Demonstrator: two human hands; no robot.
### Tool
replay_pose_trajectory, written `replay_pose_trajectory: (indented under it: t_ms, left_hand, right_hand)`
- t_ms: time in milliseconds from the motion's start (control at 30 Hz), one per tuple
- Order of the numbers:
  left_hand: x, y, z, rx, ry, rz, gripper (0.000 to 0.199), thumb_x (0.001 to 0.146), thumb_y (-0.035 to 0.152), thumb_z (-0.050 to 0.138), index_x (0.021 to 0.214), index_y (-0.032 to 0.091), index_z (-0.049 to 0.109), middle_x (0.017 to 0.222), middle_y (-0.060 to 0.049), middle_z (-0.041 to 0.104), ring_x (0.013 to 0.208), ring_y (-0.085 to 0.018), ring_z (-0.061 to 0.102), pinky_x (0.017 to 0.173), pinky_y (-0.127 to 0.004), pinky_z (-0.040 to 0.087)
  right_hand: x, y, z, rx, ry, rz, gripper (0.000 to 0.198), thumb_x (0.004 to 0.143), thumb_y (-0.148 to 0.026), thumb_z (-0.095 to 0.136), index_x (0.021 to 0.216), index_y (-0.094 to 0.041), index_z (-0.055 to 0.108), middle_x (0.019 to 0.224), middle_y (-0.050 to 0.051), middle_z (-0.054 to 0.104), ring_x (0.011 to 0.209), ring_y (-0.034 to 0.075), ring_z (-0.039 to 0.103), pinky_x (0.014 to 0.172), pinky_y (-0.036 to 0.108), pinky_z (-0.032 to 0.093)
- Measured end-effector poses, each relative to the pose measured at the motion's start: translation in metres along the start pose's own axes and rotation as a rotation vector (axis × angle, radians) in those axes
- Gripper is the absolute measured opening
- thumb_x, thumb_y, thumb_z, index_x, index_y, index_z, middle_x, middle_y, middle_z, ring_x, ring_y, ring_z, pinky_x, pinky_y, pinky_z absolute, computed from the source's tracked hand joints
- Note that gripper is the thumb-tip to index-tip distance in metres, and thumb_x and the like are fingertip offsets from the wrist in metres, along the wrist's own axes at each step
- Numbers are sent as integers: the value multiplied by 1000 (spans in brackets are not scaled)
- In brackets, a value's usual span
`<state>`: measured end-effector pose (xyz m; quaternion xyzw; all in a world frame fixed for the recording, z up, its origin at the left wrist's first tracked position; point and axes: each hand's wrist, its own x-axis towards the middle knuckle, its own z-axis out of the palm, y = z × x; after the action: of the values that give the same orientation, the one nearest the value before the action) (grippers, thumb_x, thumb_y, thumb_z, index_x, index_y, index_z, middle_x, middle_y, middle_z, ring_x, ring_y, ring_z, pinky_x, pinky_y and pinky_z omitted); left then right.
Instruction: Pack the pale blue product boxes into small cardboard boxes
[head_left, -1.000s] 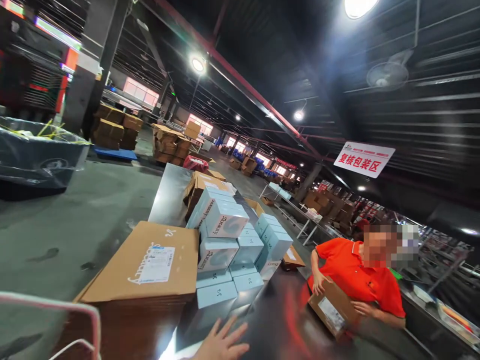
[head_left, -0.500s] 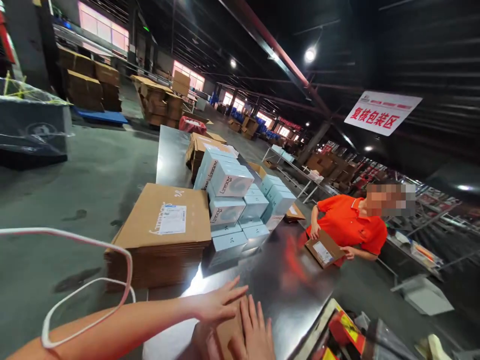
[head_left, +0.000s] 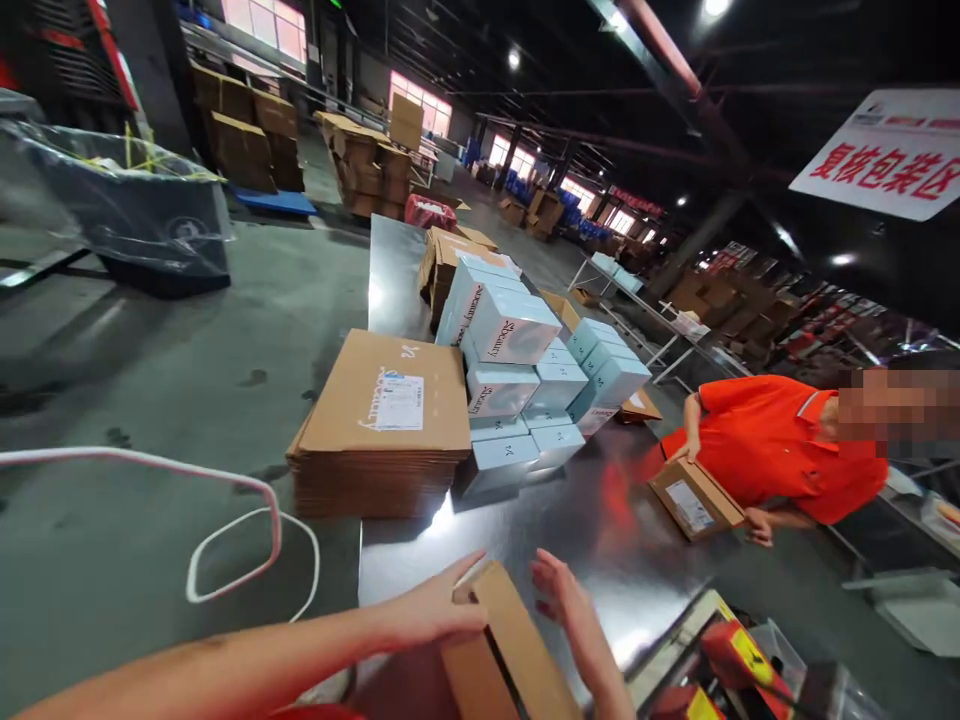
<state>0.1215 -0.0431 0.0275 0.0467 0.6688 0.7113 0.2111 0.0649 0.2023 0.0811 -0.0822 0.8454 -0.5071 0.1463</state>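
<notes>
At the bottom middle of the frame, a brown cardboard box sits on the shiny tabletop. Left hand presses flat on its left flap, fingers spread. Right hand is open just beside the box's right edge. Up from there sit flat cardboard sheets and pale blue boxes. On the right, a person in an orange shirt holds a small box.

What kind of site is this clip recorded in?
Most likely a warehouse packing area: a stack of flattened cartons and pale blue product boxes on a long steel table, with more loaded cartons standing across the concrete floor.
</notes>
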Motion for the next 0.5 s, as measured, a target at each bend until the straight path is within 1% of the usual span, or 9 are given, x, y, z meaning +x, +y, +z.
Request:
replay_pose_trajectory:
  t_ms: [67,133,167,233,300,333,400,433,500]
  left_hand:
    - [3,18,0,57,42,25,113,75,50,73,166,10,20,155,-19,53,140,-39,51,115,-44,44]
    - [13,34,0,88,22,60,103,78,56,72,163,13,34,165,-15,41,149,-38,39,123,-42,34]
    - [19,39,0,75,-3,56,91,81,60,68,158,16,45,164,-12,44,149,-37,40,123,-42,34]
    - [38,47,-2,33,-40,6,72,91,68,49,140,19,65,150,-11,60,140,-38,50,116,-48,42]
    - [60,51,-3,6,-46,-34,67,93,68,42,123,17,73,139,-13,67,132,-38,55,110,-53,45]
    - [72,52,-4,-2,-59,-41,61,88,65,53,119,17,74,137,-13,67,130,-37,56,109,-52,44]
    - [92,55,-3,-11,-127,-33,54,67,45,79,114,18,76,130,-9,71,126,-34,58,108,-44,45]
    - [100,56,-1,-19,-178,-29,52,59,34,82,109,19,77,122,-6,74,121,-32,61,103,-39,47]
    - [109,55,2,-43,-270,-46,38,57,26,76,94,20,81,99,-2,77,103,-28,66,87,-33,51]
  right_hand:
    - [-6,-22,-13,-88,-100,-51,60,93,-65,51,140,-29,66,148,10,61,140,27,54,115,40,44]
    - [-14,-31,-21,-267,-145,-107,68,85,-51,65,150,-30,55,159,6,49,149,27,43,125,39,31]
    - [-17,-31,-23,-332,-129,-120,72,84,-45,67,153,-30,51,160,5,47,150,27,41,126,38,30]
    - [-22,-21,-24,-336,-34,-113,75,91,-43,59,161,-28,36,153,7,56,143,25,51,122,37,38]
    - [-21,-8,-25,-265,71,-106,73,99,-47,46,165,-24,26,139,10,67,129,24,64,113,35,48]
    - [-20,-4,-26,-250,111,-107,72,100,-49,44,164,-22,28,137,11,69,127,24,66,110,35,50]
    - [-17,0,-27,-286,149,-111,64,99,-51,45,155,-21,49,140,12,66,131,25,63,110,33,50]
    - [-16,-2,-28,-313,148,-106,59,98,-52,45,146,-21,60,142,11,65,133,26,61,110,33,50]
    - [-14,-8,-29,-333,125,-91,55,98,-53,43,131,-21,71,135,10,69,130,26,63,108,32,52]
